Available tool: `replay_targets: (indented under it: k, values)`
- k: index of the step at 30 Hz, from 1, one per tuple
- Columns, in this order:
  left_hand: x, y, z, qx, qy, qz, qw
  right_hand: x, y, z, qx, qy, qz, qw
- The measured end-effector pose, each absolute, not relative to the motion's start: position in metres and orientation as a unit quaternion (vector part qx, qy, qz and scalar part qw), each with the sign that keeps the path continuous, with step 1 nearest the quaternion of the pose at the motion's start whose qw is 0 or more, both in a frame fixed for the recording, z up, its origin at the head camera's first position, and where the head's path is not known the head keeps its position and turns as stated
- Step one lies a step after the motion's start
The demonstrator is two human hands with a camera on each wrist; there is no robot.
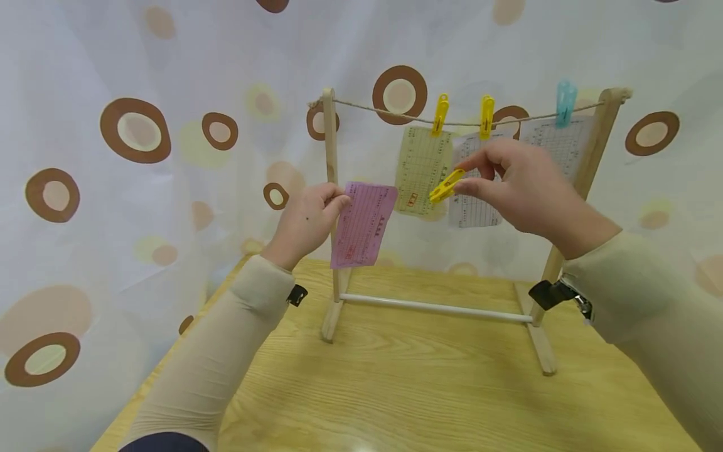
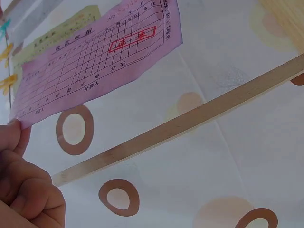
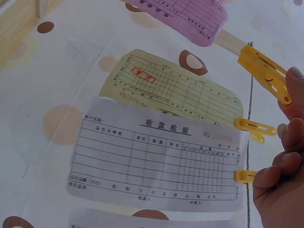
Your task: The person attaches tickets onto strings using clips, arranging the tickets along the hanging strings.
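Observation:
My left hand (image 1: 309, 220) pinches a pink receipt slip (image 1: 364, 225) by its upper left corner, close to the rack's left post. The slip hangs below the rope, its printed table and red stamp showing in the left wrist view. Between thumb and fingertips, my right hand (image 1: 522, 188) holds a yellow clothespin (image 1: 447, 186), tilted with its jaws toward the lower left. Behind that clothespin, a yellow-green receipt (image 1: 423, 169) hangs from the rope by another yellow clothespin. A white receipt (image 3: 156, 154) hangs beside it, partly hidden by my right hand in the head view.
The rope (image 1: 373, 110) runs between two wooden posts joined low by a white rod (image 1: 435, 306). At the right end, a blue clothespin (image 1: 565, 103) holds another white slip (image 1: 556, 141). The rack stands on a wooden table (image 1: 395, 376) before a circle-patterned curtain (image 1: 186, 207).

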State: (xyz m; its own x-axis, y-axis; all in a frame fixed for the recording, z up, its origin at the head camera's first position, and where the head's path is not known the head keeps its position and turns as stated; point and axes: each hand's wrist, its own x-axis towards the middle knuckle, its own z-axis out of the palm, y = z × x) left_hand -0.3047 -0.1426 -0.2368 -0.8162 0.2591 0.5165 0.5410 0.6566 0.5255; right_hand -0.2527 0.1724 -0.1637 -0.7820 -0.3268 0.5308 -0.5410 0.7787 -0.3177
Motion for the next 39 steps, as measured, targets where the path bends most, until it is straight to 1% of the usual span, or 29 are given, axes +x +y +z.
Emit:
replay_targets:
  k: [6, 18, 24, 31, 39]
  values:
    - [-0.312, -0.134, -0.214, -0.224, -0.894, -0.329, 0.208, -0.261, 0.162, -0.144, 0.228, -0.912, 0.245, 0.238]
    - [-0.342, -0.141, -0.19, -0.199, -0.891, -0.343, 0.219, -0.295, 0.131, -0.091, 0.199, -0.93, 0.227, 0.211]
    - [-0.351, -0.145, -0.178, -0.181, -0.895, -0.337, 0.229, -0.313, 0.116, -0.067, 0.191, -0.935, 0.216, 0.205]
    - [-0.354, -0.144, -0.164, -0.171, -0.894, -0.336, 0.242, -0.328, 0.099, -0.056, 0.175, -0.938, 0.226, 0.198]
    - [-0.357, -0.138, -0.155, -0.155, -0.902, -0.329, 0.233, -0.339, 0.084, -0.059, 0.16, -0.941, 0.227, 0.193]
